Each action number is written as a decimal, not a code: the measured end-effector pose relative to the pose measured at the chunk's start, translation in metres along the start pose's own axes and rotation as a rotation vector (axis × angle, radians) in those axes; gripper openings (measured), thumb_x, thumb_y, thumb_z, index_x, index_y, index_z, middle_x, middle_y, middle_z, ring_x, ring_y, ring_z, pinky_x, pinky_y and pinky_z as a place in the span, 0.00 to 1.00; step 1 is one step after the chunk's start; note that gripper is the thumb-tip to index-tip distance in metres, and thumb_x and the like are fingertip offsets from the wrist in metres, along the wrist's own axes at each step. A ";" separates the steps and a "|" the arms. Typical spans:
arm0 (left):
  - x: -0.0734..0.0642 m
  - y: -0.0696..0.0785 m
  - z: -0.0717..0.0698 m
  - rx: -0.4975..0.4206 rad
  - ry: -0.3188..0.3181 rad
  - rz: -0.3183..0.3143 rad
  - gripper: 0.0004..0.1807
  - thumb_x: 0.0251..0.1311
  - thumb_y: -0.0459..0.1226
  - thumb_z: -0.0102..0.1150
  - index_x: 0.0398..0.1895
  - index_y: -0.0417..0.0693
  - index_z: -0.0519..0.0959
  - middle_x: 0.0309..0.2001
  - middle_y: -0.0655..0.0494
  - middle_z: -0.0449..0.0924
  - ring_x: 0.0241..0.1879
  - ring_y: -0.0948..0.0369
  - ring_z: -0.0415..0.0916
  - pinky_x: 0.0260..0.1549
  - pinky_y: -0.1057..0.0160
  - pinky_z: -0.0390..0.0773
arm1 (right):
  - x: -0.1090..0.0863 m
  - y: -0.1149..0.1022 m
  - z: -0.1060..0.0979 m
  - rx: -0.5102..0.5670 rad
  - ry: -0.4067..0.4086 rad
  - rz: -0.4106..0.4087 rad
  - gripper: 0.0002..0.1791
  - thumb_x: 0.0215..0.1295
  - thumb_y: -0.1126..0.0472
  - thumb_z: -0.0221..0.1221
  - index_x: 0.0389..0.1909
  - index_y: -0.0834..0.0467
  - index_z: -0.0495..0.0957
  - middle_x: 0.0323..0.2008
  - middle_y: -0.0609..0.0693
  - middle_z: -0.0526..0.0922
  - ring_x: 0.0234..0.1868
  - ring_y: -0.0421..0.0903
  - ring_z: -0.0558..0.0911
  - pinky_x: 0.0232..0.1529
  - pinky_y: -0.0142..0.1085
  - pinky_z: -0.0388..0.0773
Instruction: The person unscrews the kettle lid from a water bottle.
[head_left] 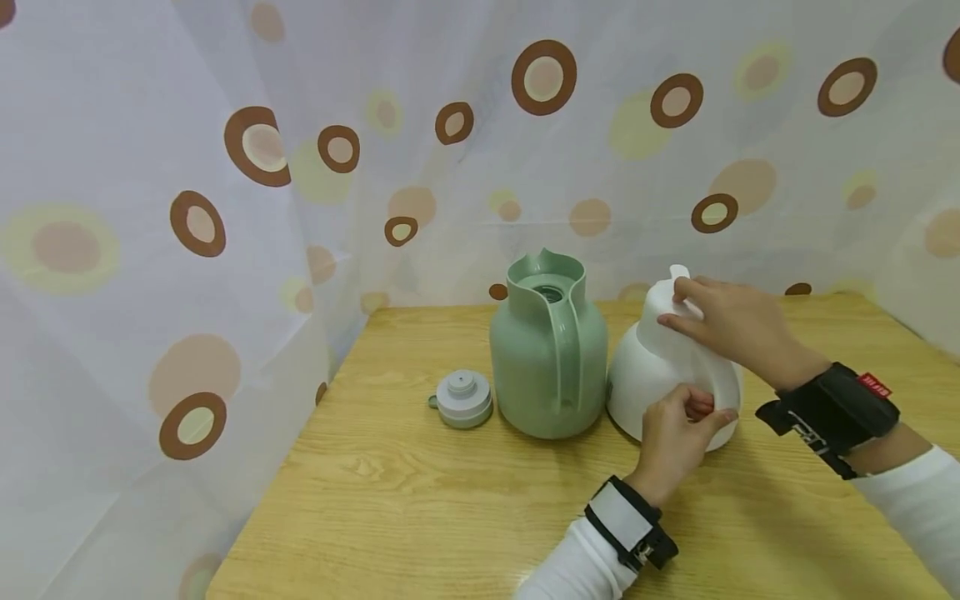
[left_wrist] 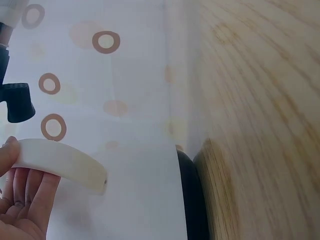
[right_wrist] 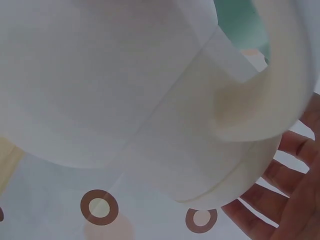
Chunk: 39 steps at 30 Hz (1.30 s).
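A white thermos jug (head_left: 648,387) stands upright at the right of the table. My left hand (head_left: 670,435) grips its curved handle (left_wrist: 67,159), the thumb on the outer side and the fingers underneath. Up at the jug's top, my right hand (head_left: 738,321) holds the white lid (head_left: 662,298) between thumb and fingers. In the right wrist view, several fingers (right_wrist: 267,197) of that hand reach round the rim. Just left of the white jug is a green thermos jug (head_left: 517,367) with an uncovered mouth. A grey-green stopper lid (head_left: 463,402) lies beside it.
The wooden table (head_left: 390,492) ends at a hanging curtain (head_left: 450,50) with brown and yellow circles, behind and to the left. The green jug stands close against the white one. Black straps (head_left: 836,412) are on both wrists.
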<state>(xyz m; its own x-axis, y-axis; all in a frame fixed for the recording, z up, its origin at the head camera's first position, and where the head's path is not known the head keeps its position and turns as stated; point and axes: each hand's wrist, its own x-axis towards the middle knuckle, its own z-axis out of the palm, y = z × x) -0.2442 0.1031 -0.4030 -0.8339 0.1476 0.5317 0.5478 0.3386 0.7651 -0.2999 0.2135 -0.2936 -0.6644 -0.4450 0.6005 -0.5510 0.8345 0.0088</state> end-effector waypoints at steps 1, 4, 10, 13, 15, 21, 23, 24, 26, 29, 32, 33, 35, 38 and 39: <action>0.000 0.000 0.000 0.004 -0.001 0.003 0.10 0.52 0.43 0.65 0.29 0.48 0.77 0.26 0.66 0.77 0.26 0.81 0.67 0.27 0.84 0.66 | 0.000 0.001 0.000 0.005 -0.003 0.001 0.16 0.53 0.53 0.66 0.34 0.54 0.71 0.21 0.47 0.69 0.13 0.43 0.62 0.13 0.35 0.56; 0.000 0.001 -0.001 0.015 -0.005 0.008 0.10 0.52 0.43 0.65 0.30 0.48 0.77 0.26 0.66 0.77 0.26 0.81 0.67 0.27 0.84 0.66 | -0.001 0.005 0.000 0.020 -0.012 0.003 0.16 0.53 0.53 0.66 0.36 0.54 0.71 0.26 0.48 0.74 0.14 0.42 0.63 0.13 0.35 0.57; -0.001 0.000 -0.001 0.014 -0.012 0.013 0.10 0.53 0.43 0.64 0.31 0.47 0.77 0.27 0.66 0.77 0.26 0.80 0.68 0.27 0.83 0.66 | -0.002 0.010 -0.001 0.063 -0.037 -0.003 0.17 0.54 0.52 0.65 0.40 0.56 0.73 0.35 0.52 0.78 0.16 0.42 0.68 0.14 0.35 0.60; -0.001 0.000 -0.002 0.012 -0.014 0.017 0.10 0.53 0.44 0.64 0.31 0.47 0.77 0.27 0.66 0.77 0.26 0.80 0.68 0.27 0.83 0.66 | -0.002 0.012 -0.002 0.093 -0.067 0.011 0.18 0.57 0.52 0.63 0.43 0.57 0.74 0.37 0.53 0.79 0.19 0.44 0.71 0.15 0.35 0.63; -0.001 0.000 -0.002 0.009 -0.015 0.019 0.10 0.53 0.44 0.64 0.31 0.47 0.77 0.27 0.65 0.77 0.26 0.80 0.68 0.27 0.83 0.66 | -0.003 0.013 -0.003 0.110 -0.088 0.011 0.19 0.58 0.51 0.62 0.44 0.58 0.73 0.39 0.54 0.79 0.21 0.45 0.73 0.17 0.36 0.64; -0.002 0.001 -0.002 0.004 -0.016 0.019 0.11 0.53 0.43 0.64 0.31 0.46 0.77 0.27 0.65 0.77 0.26 0.80 0.68 0.27 0.83 0.67 | -0.004 0.019 -0.005 0.143 -0.106 -0.011 0.20 0.57 0.52 0.63 0.46 0.57 0.74 0.41 0.55 0.80 0.26 0.49 0.77 0.21 0.38 0.68; -0.002 0.002 -0.002 0.001 -0.017 0.015 0.11 0.53 0.43 0.64 0.31 0.46 0.77 0.27 0.65 0.77 0.26 0.80 0.68 0.27 0.83 0.67 | -0.004 0.021 -0.006 0.162 -0.104 -0.018 0.20 0.56 0.53 0.64 0.47 0.57 0.75 0.41 0.55 0.81 0.29 0.50 0.78 0.23 0.40 0.70; -0.002 0.002 -0.002 -0.001 -0.018 0.012 0.11 0.53 0.43 0.64 0.31 0.46 0.77 0.27 0.65 0.77 0.26 0.80 0.68 0.27 0.83 0.67 | -0.005 0.022 -0.006 0.171 -0.105 -0.016 0.21 0.55 0.53 0.65 0.48 0.57 0.75 0.41 0.54 0.81 0.31 0.51 0.79 0.25 0.41 0.71; -0.002 0.002 -0.003 -0.005 -0.019 0.008 0.11 0.53 0.43 0.64 0.31 0.46 0.77 0.27 0.65 0.77 0.26 0.80 0.68 0.27 0.83 0.67 | -0.004 0.024 -0.006 0.201 -0.117 -0.009 0.21 0.55 0.53 0.65 0.48 0.56 0.75 0.42 0.53 0.81 0.35 0.53 0.79 0.29 0.44 0.72; -0.002 0.002 -0.003 -0.009 -0.021 0.006 0.11 0.53 0.43 0.64 0.31 0.46 0.77 0.27 0.65 0.77 0.26 0.79 0.69 0.27 0.83 0.67 | -0.004 0.028 -0.005 0.250 -0.130 0.012 0.18 0.54 0.54 0.66 0.46 0.53 0.76 0.46 0.52 0.80 0.41 0.55 0.78 0.34 0.48 0.73; -0.002 0.001 -0.003 -0.007 -0.020 0.012 0.11 0.53 0.43 0.63 0.31 0.46 0.77 0.27 0.65 0.77 0.26 0.79 0.68 0.27 0.83 0.67 | -0.004 0.033 -0.004 0.305 -0.135 0.022 0.17 0.53 0.55 0.67 0.44 0.51 0.77 0.50 0.53 0.78 0.49 0.58 0.75 0.39 0.51 0.71; -0.002 0.001 -0.003 -0.004 -0.018 0.017 0.11 0.53 0.43 0.63 0.32 0.46 0.77 0.27 0.65 0.77 0.27 0.80 0.68 0.27 0.83 0.67 | -0.004 0.035 -0.004 0.326 -0.135 0.027 0.16 0.52 0.55 0.67 0.43 0.51 0.78 0.51 0.53 0.77 0.51 0.58 0.73 0.41 0.52 0.70; -0.001 0.000 -0.002 0.002 -0.015 0.026 0.11 0.53 0.43 0.63 0.32 0.45 0.77 0.27 0.64 0.78 0.27 0.80 0.68 0.27 0.83 0.67 | -0.005 0.038 -0.003 0.364 -0.137 0.038 0.17 0.52 0.56 0.68 0.43 0.51 0.78 0.51 0.53 0.77 0.54 0.59 0.71 0.42 0.52 0.69; -0.001 -0.001 -0.002 0.010 -0.011 0.039 0.11 0.53 0.43 0.64 0.32 0.45 0.77 0.27 0.64 0.78 0.27 0.81 0.68 0.27 0.84 0.67 | -0.006 0.041 -0.002 0.394 -0.144 0.066 0.16 0.52 0.57 0.68 0.42 0.51 0.78 0.52 0.53 0.77 0.56 0.58 0.69 0.44 0.48 0.67; -0.001 -0.001 -0.001 0.012 -0.010 0.042 0.11 0.53 0.43 0.64 0.31 0.45 0.77 0.27 0.63 0.78 0.27 0.81 0.67 0.27 0.84 0.67 | -0.006 0.042 -0.002 0.394 -0.146 0.071 0.16 0.52 0.57 0.67 0.42 0.51 0.78 0.51 0.53 0.77 0.56 0.58 0.70 0.44 0.48 0.67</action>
<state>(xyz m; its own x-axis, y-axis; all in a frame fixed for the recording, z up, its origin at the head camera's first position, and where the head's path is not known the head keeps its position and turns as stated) -0.2441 0.1013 -0.4039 -0.8111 0.1710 0.5593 0.5812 0.3434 0.7378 -0.3178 0.2514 -0.2953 -0.7567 -0.4555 0.4689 -0.6331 0.6895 -0.3519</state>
